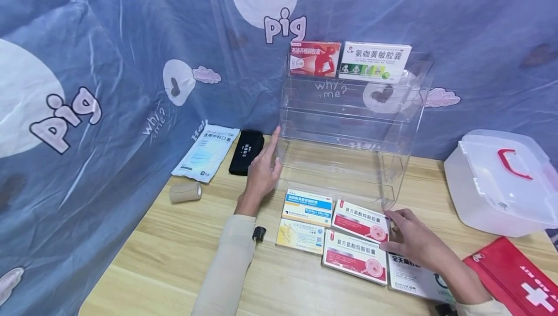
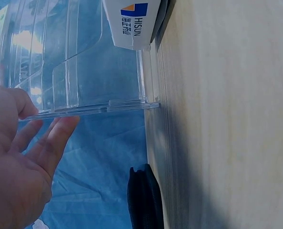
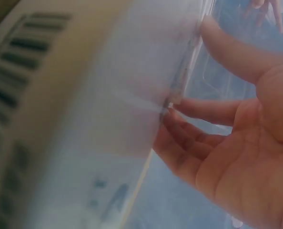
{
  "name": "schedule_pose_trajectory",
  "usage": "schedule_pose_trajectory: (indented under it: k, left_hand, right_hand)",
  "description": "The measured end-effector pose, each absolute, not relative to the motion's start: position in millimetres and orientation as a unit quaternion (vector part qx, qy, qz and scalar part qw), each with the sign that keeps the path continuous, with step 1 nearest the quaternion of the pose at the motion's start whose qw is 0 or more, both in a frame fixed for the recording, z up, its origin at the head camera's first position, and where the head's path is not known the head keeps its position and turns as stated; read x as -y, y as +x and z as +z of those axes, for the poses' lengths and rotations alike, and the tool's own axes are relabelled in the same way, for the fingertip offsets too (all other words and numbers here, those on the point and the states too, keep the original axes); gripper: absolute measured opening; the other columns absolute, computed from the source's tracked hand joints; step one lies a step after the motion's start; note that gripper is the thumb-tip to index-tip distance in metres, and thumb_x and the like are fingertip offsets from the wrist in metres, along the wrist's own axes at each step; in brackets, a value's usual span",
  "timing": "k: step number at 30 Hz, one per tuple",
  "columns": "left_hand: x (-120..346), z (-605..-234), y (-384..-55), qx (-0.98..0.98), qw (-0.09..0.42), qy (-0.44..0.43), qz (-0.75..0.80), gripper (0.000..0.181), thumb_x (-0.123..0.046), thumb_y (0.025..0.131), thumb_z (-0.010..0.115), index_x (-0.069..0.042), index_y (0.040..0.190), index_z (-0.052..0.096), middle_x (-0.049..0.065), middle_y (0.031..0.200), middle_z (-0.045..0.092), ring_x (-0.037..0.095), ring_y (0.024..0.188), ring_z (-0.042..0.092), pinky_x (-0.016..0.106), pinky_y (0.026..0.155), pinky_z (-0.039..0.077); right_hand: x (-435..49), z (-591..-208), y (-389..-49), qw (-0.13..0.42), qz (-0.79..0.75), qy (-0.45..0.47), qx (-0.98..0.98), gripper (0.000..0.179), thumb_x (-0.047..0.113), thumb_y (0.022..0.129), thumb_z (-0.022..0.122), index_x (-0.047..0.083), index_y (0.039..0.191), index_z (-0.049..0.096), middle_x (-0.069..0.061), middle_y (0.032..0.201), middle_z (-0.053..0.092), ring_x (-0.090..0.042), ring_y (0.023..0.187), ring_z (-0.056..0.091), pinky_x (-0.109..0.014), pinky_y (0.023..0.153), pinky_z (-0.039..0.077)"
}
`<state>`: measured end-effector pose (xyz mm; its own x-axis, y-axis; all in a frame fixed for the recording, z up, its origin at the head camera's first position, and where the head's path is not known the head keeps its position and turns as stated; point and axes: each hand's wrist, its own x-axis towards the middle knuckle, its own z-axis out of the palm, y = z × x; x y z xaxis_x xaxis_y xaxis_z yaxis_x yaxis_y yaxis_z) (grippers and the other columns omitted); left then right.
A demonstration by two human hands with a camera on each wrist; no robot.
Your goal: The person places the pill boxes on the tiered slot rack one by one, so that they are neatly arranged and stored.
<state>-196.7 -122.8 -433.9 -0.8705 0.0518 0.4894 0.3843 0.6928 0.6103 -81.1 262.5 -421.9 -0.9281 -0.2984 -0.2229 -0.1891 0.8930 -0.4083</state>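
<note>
A clear acrylic display rack with stepped tiers stands at the back of the table. My left hand pinches its left side panel, thumb on the inner face and fingers outside. My right hand holds the right end of the upper red-and-white medicine box, index finger at its top corner and thumb at its lower one. Below it lies a matching red-and-white box. To the left are a blue-and-white medicine box and a yellow-and-white box. The right wrist view is partly blurred.
On the top tier stand a red box and a white-and-green box. Left lie a mask packet, black case and bandage roll. Right are a dark-and-white box, lidded plastic case and red first-aid pouch.
</note>
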Motion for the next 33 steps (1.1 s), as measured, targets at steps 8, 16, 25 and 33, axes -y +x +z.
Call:
schedule_pose_trajectory:
  k: [8, 16, 25, 33]
  left_hand:
    - [122.3, -433.6, -198.6, 0.891, 0.229, -0.127, -0.372, 0.087, 0.0, 0.1, 0.061, -0.031, 0.173, 0.025, 0.015, 0.164, 0.052, 0.017, 0.053, 0.043, 0.037, 0.054, 0.049]
    - [121.6, -433.3, -198.3, 0.894, 0.219, -0.124, -0.371, 0.087, -0.001, 0.101, 0.06, -0.033, 0.173, 0.024, 0.013, 0.166, 0.051, 0.013, 0.05, 0.038, 0.032, 0.052, 0.045]
    - [121.8, -433.6, -196.4, 0.895, 0.218, -0.121, -0.369, 0.086, -0.002, 0.101, 0.06, -0.032, 0.173, 0.024, 0.013, 0.166, 0.051, 0.013, 0.051, 0.039, 0.033, 0.053, 0.046]
    - [122.8, -433.5, -195.9, 0.895, 0.219, -0.123, -0.368, 0.086, -0.001, 0.101, 0.06, -0.031, 0.173, 0.025, 0.013, 0.166, 0.052, 0.014, 0.051, 0.04, 0.032, 0.052, 0.045]
  right_hand:
    - [-267.8, -423.1, -86.1, 0.146, -0.24, -0.12, -0.952, 0.092, 0.028, 0.08, 0.093, -0.011, 0.15, 0.048, -0.025, 0.126, 0.063, -0.032, 0.108, 0.065, -0.062, 0.097, 0.056]
    - [-268.3, -422.5, -84.2, 0.132, -0.28, -0.117, -0.944, 0.065, 0.016, 0.087, 0.088, -0.003, 0.136, 0.048, -0.016, 0.115, 0.077, -0.031, 0.108, 0.075, -0.048, 0.09, 0.061]
    - [-269.6, -422.0, -81.0, 0.114, -0.308, -0.099, -0.94, 0.053, 0.007, 0.096, 0.078, -0.002, 0.136, 0.046, -0.023, 0.114, 0.075, -0.037, 0.104, 0.076, -0.053, 0.087, 0.063]
    - [-273.7, -422.4, -77.2, 0.058, -0.328, -0.128, -0.934, 0.053, 0.002, 0.096, 0.076, 0.003, 0.142, 0.051, -0.024, 0.115, 0.076, -0.038, 0.102, 0.077, -0.045, 0.082, 0.065]
